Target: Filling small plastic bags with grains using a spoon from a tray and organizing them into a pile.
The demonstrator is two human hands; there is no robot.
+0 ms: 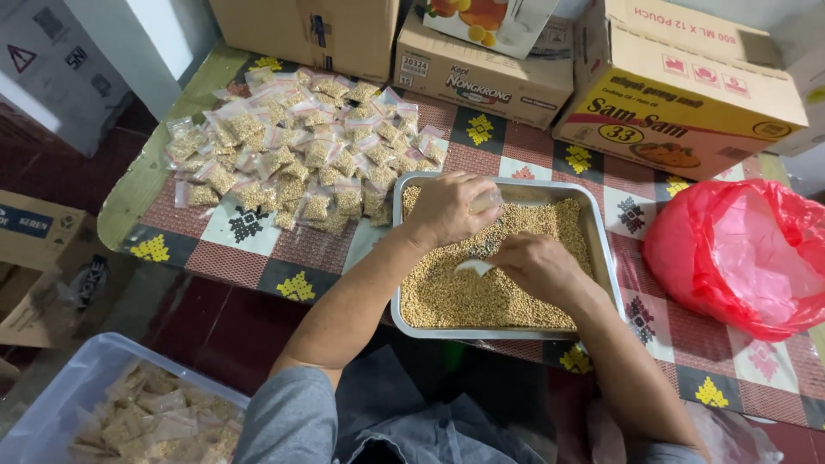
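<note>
I saw the bench (258,249) carrying a metal tray (601,249) of pale seeds. Left of the tray lay a heap of filled packets (301,155); right of it, a red bag (739,258). Over the tray, my left hand (447,209) gripped a small clear bag (486,202); my right hand (537,265) pinched a white scoop (473,267).

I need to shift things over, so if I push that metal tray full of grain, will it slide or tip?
The metal tray is wide, shallow and flat-bottomed, so it probably slides, not tips. The grain nearly fills it, so it is likely heavy, and a jolt could spill some.
</note>
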